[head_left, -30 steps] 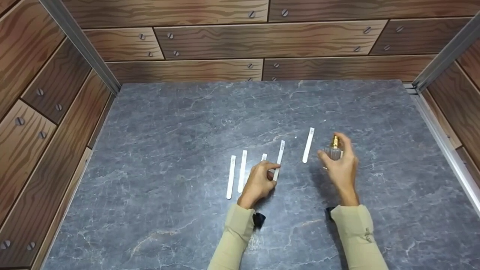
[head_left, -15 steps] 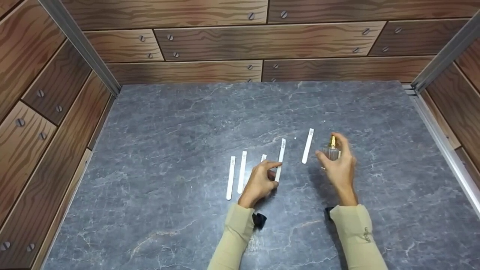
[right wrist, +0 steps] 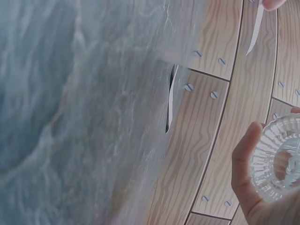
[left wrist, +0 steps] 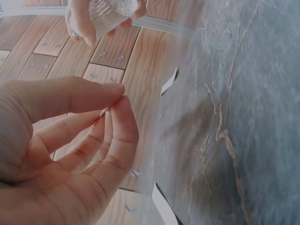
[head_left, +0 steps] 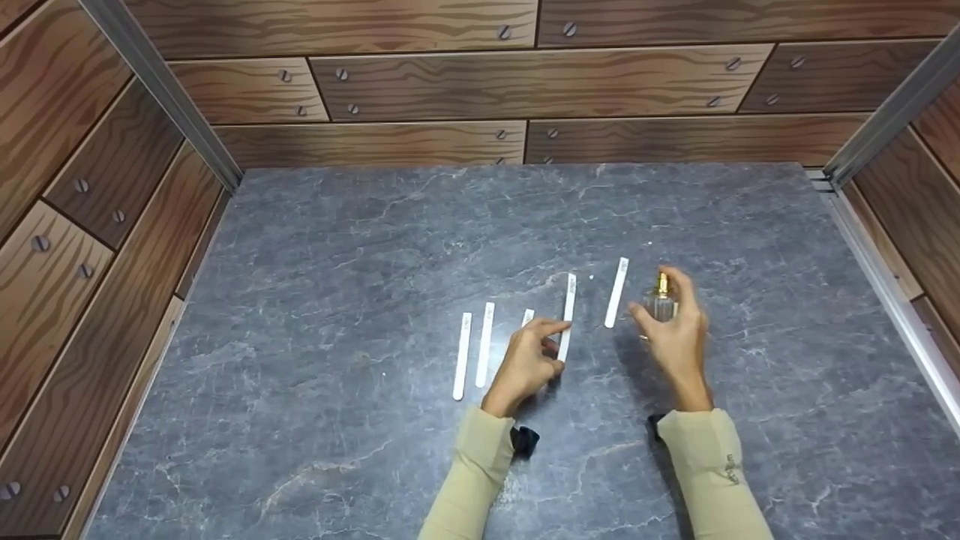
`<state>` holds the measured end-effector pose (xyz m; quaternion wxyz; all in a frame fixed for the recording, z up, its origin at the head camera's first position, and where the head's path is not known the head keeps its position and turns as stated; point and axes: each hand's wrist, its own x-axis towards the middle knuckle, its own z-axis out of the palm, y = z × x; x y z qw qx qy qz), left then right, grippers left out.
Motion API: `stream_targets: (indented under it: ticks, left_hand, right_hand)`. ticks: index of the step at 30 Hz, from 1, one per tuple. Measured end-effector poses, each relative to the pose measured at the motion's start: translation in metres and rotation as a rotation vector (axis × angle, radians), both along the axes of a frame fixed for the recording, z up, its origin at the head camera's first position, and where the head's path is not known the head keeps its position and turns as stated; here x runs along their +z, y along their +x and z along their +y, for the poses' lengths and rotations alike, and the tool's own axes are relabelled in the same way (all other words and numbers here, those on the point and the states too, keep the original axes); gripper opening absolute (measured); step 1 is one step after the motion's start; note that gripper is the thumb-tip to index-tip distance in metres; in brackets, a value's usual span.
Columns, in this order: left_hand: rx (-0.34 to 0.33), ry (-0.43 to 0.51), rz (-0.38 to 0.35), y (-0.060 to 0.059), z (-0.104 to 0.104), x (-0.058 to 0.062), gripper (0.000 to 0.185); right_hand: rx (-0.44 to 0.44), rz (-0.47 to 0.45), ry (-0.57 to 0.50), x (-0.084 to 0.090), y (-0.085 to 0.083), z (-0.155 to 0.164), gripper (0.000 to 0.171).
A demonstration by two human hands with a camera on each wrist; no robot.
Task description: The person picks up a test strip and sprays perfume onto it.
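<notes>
My left hand (head_left: 525, 367) pinches a white paper test strip (head_left: 571, 296) between thumb and fingertips, its labelled end pointing away from me. In the right wrist view this strip (right wrist: 257, 29) hangs well above the tabletop. My right hand (head_left: 684, 341) grips a clear, ribbed glass perfume bottle (head_left: 660, 306) with a gold spray top (head_left: 662, 282); the index finger lies on that top. Seen from the right wrist, the ribbed base of the bottle (right wrist: 263, 164) faces the camera. A gap separates bottle and held strip. Another strip (head_left: 616, 292) lies on the table between the hands, farther back.
Left of the left hand, two more strips (head_left: 463, 356) lie side by side on the grey marbled table (head_left: 337, 247). A third strip (head_left: 529, 315) is partly hidden behind that hand. Wood-patterned panels (head_left: 420, 82) wall the table at the back and sides.
The left hand has moved slightly right with its strip, which has turned a little more face-up. The right hand has drifted slightly left with the bottle, so the gap between them is narrower.
</notes>
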<state>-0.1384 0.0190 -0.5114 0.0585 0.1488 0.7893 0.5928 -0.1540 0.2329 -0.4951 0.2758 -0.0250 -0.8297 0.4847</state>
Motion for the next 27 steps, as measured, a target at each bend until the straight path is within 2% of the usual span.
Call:
stream_targets:
  ticks: [8, 22, 27]
  left_hand:
    - [-0.003, 0.011, -0.001, 0.0005, 0.0022, 0.0046, 0.064]
    - [-0.013, -0.032, 0.033, -0.0011, 0.0059, 0.0082, 0.062]
    - [-0.007, -0.027, 0.069, -0.0006, 0.0065, 0.0097, 0.062]
  right_hand:
    - [0.008, -0.002, 0.048, -0.0020, -0.0015, -0.0038, 0.057]
    - [0.044, 0.085, 0.063, -0.0064, -0.0044, -0.0046, 0.057]
    - [0.023, 0.100, 0.073, -0.0076, -0.0044, -0.0049, 0.056]
